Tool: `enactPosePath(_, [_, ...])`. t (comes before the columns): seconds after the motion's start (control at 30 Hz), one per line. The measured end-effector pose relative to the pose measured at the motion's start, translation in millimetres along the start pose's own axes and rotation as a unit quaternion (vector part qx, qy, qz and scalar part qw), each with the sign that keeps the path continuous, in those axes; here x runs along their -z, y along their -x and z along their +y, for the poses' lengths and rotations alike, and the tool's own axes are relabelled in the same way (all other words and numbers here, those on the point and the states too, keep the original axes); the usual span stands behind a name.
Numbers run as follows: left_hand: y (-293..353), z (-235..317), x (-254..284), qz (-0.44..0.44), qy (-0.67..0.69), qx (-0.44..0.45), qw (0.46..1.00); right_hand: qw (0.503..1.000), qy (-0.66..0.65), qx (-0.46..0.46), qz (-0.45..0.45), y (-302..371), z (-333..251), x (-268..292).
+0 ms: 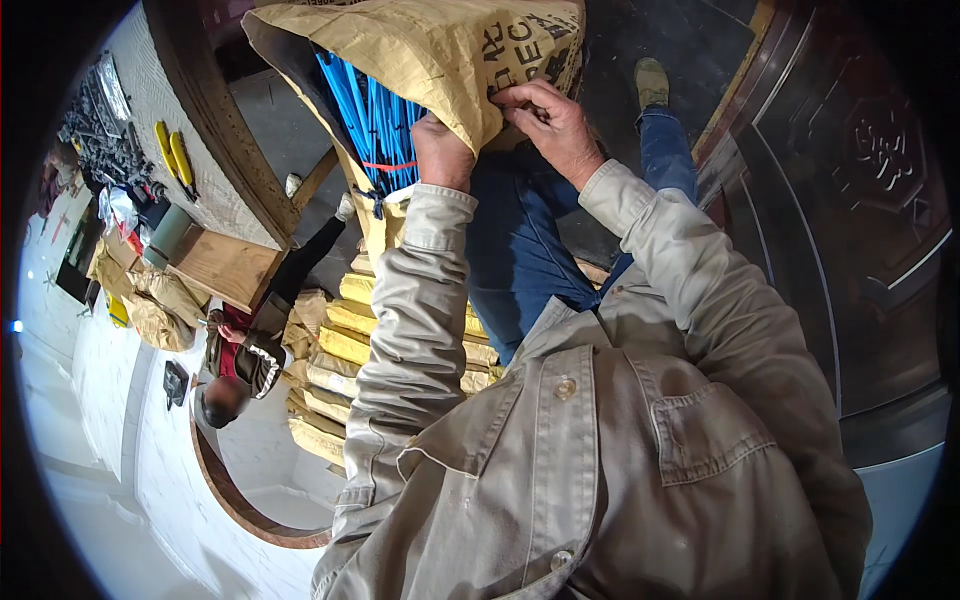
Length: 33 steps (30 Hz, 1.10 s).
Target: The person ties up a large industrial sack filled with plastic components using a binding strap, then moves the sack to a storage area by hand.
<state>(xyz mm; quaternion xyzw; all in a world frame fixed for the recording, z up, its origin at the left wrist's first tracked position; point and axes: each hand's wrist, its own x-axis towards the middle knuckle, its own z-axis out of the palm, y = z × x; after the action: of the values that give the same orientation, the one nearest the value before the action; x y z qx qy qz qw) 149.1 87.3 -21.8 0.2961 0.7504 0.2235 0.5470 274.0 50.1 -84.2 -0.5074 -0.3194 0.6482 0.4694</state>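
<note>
A large tan paper sack [410, 45] with dark print stands at the top of the view, its mouth gaping on the left. Inside it lies a bundle of thin blue strips [372, 115], with a red band [388, 166] across them and a dark tie lower down. My left hand [442, 152] reaches under the sack's edge beside the blue strips; the paper hides its fingers. To its right, my right hand [553, 125] pinches the sack's edge between thumb and fingers.
Stacked yellow and tan paper packages [345, 345] lie to the left of my legs. Farther left, another person [245, 345] is near a wooden box [225, 265]. Yellow-handled tools [175, 158] lie on a light surface. A dark panelled door [850, 200] stands at right.
</note>
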Motion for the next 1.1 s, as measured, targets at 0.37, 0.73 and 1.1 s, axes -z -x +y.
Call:
enactPosePath(0.37, [32.3, 11.4, -2.3, 0.109, 0.023, -0.230, 0.967, 0.954, 0.214, 0.204, 0.054, -22.0, -65.5, 23.5])
enactPosePath(0.73, [44.1, 30.7, 30.5, 0.278, 0.065, -0.266, 0.921, 0.920, 0.219, 0.234, -0.225, -53.0, -121.1, -81.0])
enactPosePath(1.1, [21.1, 27.9, 83.5, 0.315, -0.062, -0.283, 0.904, 0.933, 0.250, 0.124, -0.229, -84.0, -139.0, -120.5])
